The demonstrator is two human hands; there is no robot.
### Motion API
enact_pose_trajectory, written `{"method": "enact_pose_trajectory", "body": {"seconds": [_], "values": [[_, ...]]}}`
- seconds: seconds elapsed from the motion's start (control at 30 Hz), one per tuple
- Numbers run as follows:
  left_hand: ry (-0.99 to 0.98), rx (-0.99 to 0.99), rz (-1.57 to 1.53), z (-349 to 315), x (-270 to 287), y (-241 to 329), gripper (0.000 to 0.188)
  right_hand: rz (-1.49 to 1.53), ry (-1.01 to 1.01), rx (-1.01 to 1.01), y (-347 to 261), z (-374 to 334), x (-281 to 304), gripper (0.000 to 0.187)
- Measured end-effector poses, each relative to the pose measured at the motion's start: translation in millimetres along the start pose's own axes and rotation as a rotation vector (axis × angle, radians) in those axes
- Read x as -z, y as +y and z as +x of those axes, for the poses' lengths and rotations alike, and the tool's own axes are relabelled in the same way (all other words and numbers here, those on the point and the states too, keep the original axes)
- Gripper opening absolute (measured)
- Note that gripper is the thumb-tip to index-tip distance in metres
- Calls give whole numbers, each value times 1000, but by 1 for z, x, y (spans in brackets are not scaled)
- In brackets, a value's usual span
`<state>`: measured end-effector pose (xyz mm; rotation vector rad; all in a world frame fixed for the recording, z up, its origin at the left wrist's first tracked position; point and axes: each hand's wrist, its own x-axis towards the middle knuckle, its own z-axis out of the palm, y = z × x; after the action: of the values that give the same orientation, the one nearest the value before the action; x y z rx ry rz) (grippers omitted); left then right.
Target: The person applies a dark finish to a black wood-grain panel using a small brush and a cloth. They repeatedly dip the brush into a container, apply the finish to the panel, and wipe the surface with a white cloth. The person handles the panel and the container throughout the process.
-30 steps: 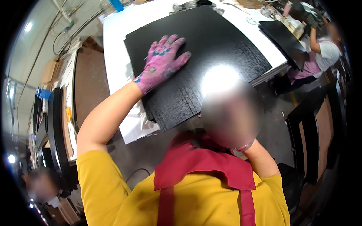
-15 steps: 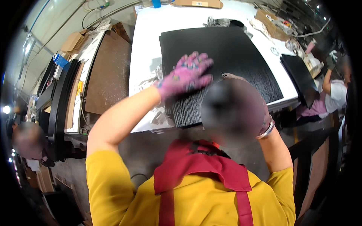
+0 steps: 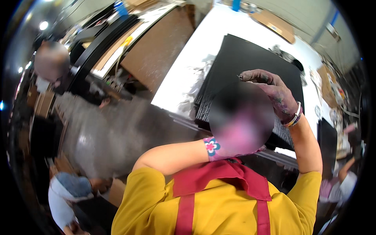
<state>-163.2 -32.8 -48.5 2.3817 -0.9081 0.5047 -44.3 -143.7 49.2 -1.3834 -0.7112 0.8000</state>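
A stack of black sheets (image 3: pixel 250 58) with a rough, ridged front edge lies on a white table (image 3: pixel 184 66). My right hand (image 3: pixel 277 94), in a stained grey-pink glove, is above the stack's right part. Its visible fingers are stretched out and slightly bent, with a gap between them; a round blur hides the rest. My left hand (image 3: pixel 239 143), in a pink glove with a flower on the cuff, is drawn in before my chest, near the stack's front edge. The same blur covers its fingers, so I cannot see whether they hold anything.
Crumpled white plastic (image 3: pixel 190 92) lies left of the stack. A flat cardboard box (image 3: pixel 274 25) is at the table's far side. Farther left stand a brown board (image 3: pixel 156 49) and black panels (image 3: pixel 103 43). Other people (image 3: pixel 64 199) are at left and right.
The view has turned, and the table now slants to the right. My left hand has left the sheets' top and come back toward my chest. More of my right hand shows beside the blur.
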Motion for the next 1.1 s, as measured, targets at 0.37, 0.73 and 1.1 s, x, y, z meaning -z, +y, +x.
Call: {"method": "enact_pose_trajectory", "body": {"seconds": [0.37,0.73,1.1], "values": [[-35,150,124,5,-3,12,66,-606,-465,49,4,64,-59,47],[-3,186,123,7,-12,10,64,-1277,-669,395,3,90,-91,23],[32,188,101,9,-15,9,63,-1205,-788,403,25,113,-79,25]]}}
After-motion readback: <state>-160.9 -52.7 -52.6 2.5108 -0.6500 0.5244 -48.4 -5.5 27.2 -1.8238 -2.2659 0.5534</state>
